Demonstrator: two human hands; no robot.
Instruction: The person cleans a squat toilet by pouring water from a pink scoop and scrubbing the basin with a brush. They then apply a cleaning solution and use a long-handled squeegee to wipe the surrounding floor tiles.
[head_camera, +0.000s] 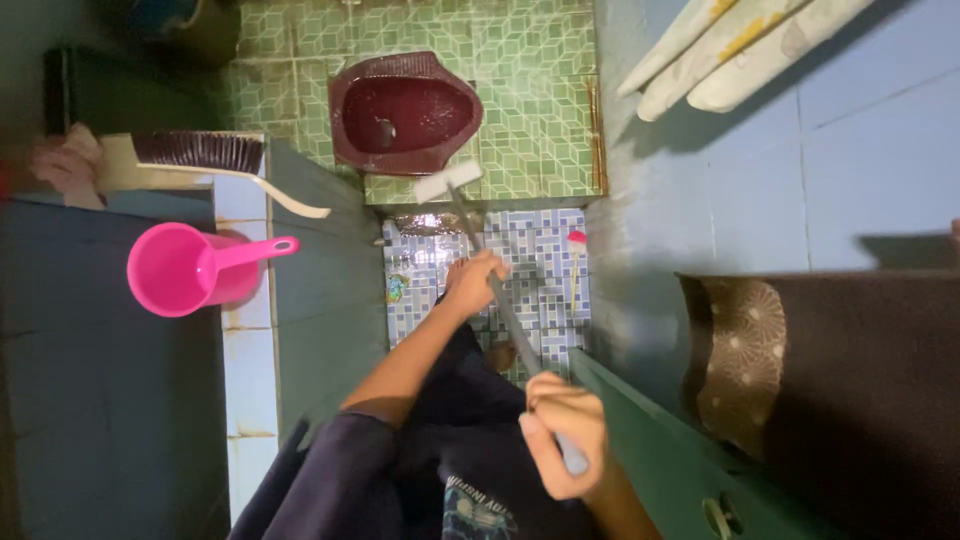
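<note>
Both my hands grip a long grey-handled floor brush (505, 310). My left hand (473, 282) holds the shaft partway down, and my right hand (562, 430) holds its upper end close to my body. The brush's white head (447, 182) rests at the front edge of the raised green-tiled step, just below a dark red squat toilet pan (405, 110). Blue-and-white mosaic floor tiles (545, 250) lie under my left hand.
A pink water dipper (190, 268) sits on the tiled ledge of a water tank at left, with a white hand brush (210, 160) above it. A small red-headed brush (576, 250) lies on the floor. A green door (670, 460) and a dark cloth (850, 380) are at right.
</note>
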